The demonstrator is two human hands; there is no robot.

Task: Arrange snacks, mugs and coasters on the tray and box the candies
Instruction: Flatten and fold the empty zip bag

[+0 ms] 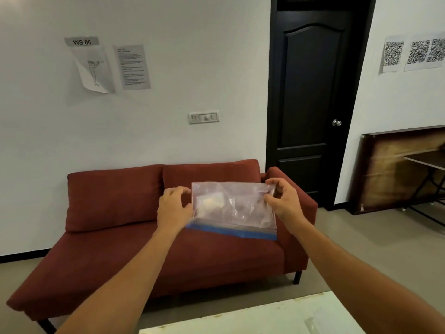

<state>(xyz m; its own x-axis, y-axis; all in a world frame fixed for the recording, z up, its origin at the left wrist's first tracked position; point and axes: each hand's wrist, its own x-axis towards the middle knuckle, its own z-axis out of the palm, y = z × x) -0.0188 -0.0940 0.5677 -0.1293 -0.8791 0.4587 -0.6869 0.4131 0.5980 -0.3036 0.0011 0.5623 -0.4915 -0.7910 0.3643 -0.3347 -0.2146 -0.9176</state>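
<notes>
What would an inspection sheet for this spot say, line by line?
Surface: white table, only its corner showing at bottom right.
Job's things: clear zip bag with blue seal, held up in the air upside down; something pale inside, too blurred to name.
Clutter: clear plastic item on the table, unclear.
Grippers: left hand and right hand pinch the bag's upper corners.
Cables: nothing seen.
Surroundings: red sofa, dark door, papers on the wall.

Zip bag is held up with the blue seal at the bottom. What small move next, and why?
Probably rotate the zip bag so its blue zip strip faces up. Left hand and right hand pinch the side edges in mid-air over the sofa, and something pale sits inside.
</notes>
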